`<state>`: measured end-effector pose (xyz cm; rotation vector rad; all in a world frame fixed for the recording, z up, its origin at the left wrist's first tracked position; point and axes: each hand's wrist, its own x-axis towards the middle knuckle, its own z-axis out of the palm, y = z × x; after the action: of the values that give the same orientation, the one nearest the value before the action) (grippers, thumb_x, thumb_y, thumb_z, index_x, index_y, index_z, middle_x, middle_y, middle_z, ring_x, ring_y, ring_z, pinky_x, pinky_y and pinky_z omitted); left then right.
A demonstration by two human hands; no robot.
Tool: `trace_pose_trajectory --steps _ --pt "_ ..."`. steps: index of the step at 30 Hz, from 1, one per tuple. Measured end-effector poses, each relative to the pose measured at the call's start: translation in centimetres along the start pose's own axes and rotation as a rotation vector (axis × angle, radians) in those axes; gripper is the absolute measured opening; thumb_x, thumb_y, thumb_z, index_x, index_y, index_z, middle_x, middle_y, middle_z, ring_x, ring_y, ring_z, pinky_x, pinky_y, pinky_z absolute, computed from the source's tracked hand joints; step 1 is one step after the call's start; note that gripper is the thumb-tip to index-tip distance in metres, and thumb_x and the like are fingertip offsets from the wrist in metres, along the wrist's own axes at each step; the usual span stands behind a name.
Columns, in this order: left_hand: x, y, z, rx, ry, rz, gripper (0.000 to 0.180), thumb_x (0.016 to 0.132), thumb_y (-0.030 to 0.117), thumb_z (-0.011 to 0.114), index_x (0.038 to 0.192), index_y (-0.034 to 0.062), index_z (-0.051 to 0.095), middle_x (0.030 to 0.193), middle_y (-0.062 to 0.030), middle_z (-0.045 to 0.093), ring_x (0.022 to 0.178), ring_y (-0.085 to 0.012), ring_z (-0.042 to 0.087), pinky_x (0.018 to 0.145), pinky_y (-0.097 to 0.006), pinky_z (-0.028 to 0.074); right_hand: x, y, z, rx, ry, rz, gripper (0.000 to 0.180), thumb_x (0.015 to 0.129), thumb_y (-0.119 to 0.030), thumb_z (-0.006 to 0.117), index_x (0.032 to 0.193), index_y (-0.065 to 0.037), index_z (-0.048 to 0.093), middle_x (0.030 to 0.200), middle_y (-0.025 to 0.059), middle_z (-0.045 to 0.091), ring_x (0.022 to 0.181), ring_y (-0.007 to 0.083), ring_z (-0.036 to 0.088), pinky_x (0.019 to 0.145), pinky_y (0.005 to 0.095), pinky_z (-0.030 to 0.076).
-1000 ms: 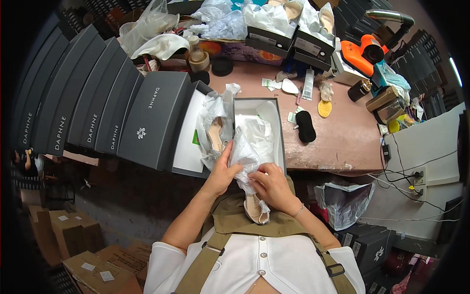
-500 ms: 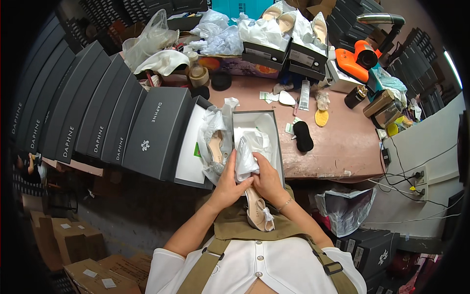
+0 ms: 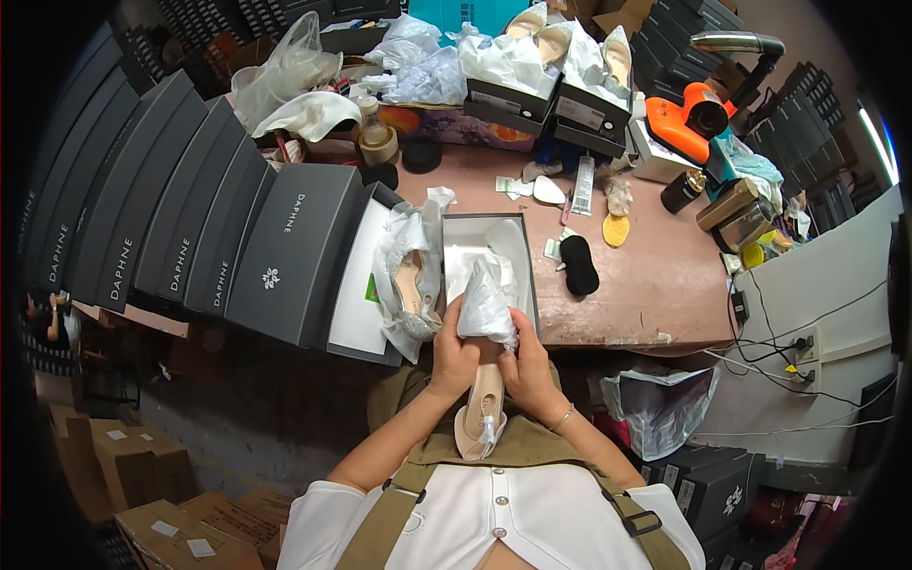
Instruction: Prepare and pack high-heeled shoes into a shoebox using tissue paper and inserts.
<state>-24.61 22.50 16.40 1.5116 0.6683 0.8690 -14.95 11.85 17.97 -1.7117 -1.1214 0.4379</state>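
A beige shoe (image 3: 486, 404) with a bow at its toe points toward me over my lap. Crumpled white tissue paper (image 3: 487, 318) wraps its heel end. My left hand (image 3: 454, 359) is closed around the left side of that wrapped end. On the right side, my right hand (image 3: 530, 372) grips the shoe and tissue with bent fingers. Just beyond stands an open shoe box (image 3: 529, 261) with white paper inside. Left of it, a glittery silver shoe (image 3: 408, 285) lies in tissue in a white-lined box part (image 3: 353, 309).
Dark grey shoe boxes (image 3: 294, 252) line the table's left. At the back are two boxes of shoes (image 3: 508, 100) and an orange blower (image 3: 679, 128). A black fuzzy pad (image 3: 579, 266), a yellow sponge (image 3: 616, 230) and a tube (image 3: 583, 187) lie on the right.
The shoe has turned from a slant to nearly straight toward me. My right hand has shifted lower along the tissue, and the tissue-wrapped end now shows more broadly between my hands.
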Motion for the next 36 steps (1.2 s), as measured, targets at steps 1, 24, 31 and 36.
trace_pose_trajectory --steps 1,24,31,36 --pt "-0.4 1.5 0.5 -0.022 0.013 -0.028 0.057 0.076 -0.002 0.059 0.132 -0.0025 0.046 0.117 -0.0147 0.061 0.105 -0.0206 0.059 0.092 -0.031 0.045 0.2 0.0 -0.4 -0.010 -0.007 -0.021 0.056 0.079 0.006 0.045 0.134 0.004 0.035 0.114 0.0282 0.054 0.104 0.0381 0.057 0.092 0.0380 0.044" --pt "-0.6 0.6 -1.7 -0.249 -0.605 -0.468 0.044 0.082 0.002 0.063 0.125 -0.0004 0.054 0.110 -0.0035 0.063 0.101 -0.0114 0.059 0.091 -0.026 0.045 4.3 1.8 -4.8 0.625 -0.229 0.402 0.018 0.096 -0.018 0.055 0.106 -0.005 0.060 0.083 -0.0016 0.061 0.075 0.0071 0.056 0.069 0.0221 0.045" --pt "3.6 -0.1 -1.8 -0.322 -0.179 -0.357 0.046 0.079 -0.008 0.049 0.125 -0.0028 0.050 0.113 -0.0077 0.061 0.104 -0.0151 0.058 0.090 -0.027 0.047 3.2 -2.0 -4.0 0.282 -0.167 0.132 0.074 0.084 -0.014 0.066 0.146 -0.005 0.026 0.134 0.0194 0.044 0.110 0.0269 0.055 0.085 0.0359 0.050" --pt "1.8 0.7 0.2 -0.192 -0.011 -0.119 0.064 0.069 -0.012 0.037 0.133 -0.0031 0.041 0.122 -0.0127 0.054 0.116 -0.0213 0.051 0.102 -0.032 0.039 4.8 -1.0 -0.5 -0.209 0.065 -0.266 0.064 0.072 0.000 0.058 0.134 0.000 0.041 0.106 0.0214 0.056 0.093 0.0385 0.058 0.078 0.0431 0.050"
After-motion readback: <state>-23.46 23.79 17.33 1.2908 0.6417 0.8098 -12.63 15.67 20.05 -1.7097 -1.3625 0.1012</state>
